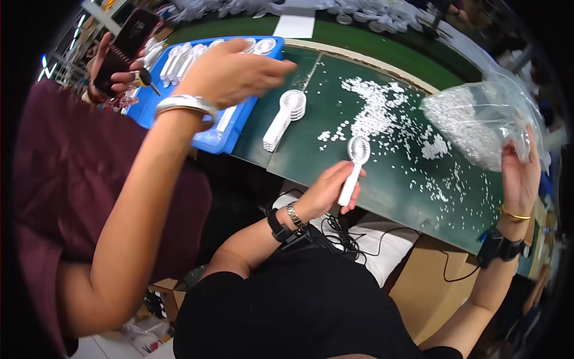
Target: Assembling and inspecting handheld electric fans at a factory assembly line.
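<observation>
My left hand (330, 190) is closed around the handle of a white handheld fan shell (359, 151), whose round, spoked head points away over the table edge. On the right, my right hand (521, 170) grips the side of a clear plastic bag (526, 110). Tiny white parts (463, 119) fill much of that bag, which leans over the table. More of these loose white parts (373, 110) lie heaped and scattered across the green tabletop (317, 152). A stack of similar white fan shells (286, 116) stands left of my left hand, apart from it.
At left, a co-worker's hand (230, 75) reaches over a blue tray (224, 140) holding several white shells; their other hand holds a phone (133, 39). Black cables (341, 233) hang below the table's near edge. A green strip with white pieces (371, 21) runs behind.
</observation>
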### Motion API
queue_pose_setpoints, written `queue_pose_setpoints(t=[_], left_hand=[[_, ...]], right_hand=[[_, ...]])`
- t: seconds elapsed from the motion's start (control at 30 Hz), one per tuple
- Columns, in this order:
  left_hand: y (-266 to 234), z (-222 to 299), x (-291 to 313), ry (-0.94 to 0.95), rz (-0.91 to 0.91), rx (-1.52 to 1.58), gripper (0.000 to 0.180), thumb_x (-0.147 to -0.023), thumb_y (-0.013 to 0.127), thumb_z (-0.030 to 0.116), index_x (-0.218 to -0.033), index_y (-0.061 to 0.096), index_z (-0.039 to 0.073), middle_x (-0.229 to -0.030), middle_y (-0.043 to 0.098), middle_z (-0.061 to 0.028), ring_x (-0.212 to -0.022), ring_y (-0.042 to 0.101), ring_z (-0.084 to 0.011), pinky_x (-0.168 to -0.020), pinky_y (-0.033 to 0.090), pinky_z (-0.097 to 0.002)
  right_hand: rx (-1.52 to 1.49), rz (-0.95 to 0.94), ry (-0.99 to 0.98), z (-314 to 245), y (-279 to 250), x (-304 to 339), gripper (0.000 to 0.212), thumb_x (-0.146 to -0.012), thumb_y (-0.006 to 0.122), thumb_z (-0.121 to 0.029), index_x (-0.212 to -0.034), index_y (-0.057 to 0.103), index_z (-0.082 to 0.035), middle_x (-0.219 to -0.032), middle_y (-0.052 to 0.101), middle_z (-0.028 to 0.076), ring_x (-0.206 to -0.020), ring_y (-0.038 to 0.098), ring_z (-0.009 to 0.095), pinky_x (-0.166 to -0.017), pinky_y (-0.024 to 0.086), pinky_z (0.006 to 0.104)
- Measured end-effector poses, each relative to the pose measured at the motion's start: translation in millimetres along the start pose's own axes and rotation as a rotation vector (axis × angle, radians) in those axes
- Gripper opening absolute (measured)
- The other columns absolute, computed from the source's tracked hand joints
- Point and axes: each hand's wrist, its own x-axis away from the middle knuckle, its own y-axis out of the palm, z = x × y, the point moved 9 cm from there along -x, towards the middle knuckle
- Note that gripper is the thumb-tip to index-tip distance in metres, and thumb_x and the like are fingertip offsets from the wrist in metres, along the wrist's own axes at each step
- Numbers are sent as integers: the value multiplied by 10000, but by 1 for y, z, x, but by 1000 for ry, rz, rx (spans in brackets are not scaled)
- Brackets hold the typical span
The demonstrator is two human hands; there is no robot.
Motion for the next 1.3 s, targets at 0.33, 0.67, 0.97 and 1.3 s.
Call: queue_pose_setpoints(t=[0.33,0.67,0.97,1.3], left_hand=[[10,-10,-17,-114,3,-18,476,-1115,340,435,-1260,538,28,-723,583,-67,-479,528,-166,-402,385,-282],[24,-3,-6,-72,-36,-151,432,-1129,349,370,-1251,524,-6,-719,538,-81,-517,513,-153,-400,379,-252],[27,-4,-9,-81,-35,-225,432,-1129,350,365,-1257,530,-6,-718,538,-67,-531,505,-138,-402,380,-237],[32,1,-9,-25,-11,-242,434,-1133,337,356,-1264,536,-7,-721,534,-61,-533,499,-132,-400,380,-229]], right_hand=[[-36,87,-48,46,79,14,152,-979,681,-104,-1130,672,-81,-1152,682,25,-1053,611,147,-881,510,346],[151,507,-510,-61,-41,97,189,-956,713,-104,-1140,677,-85,-1116,711,30,-992,662,170,-877,532,378],[347,898,-530,-50,-209,135,243,-949,736,-158,-1159,643,-77,-1099,705,36,-937,667,136,-844,546,349],[377,1233,-466,-57,-234,254,497,-971,700,-431,-1211,604,-6,-1131,649,71,-784,625,123,-649,565,322]])
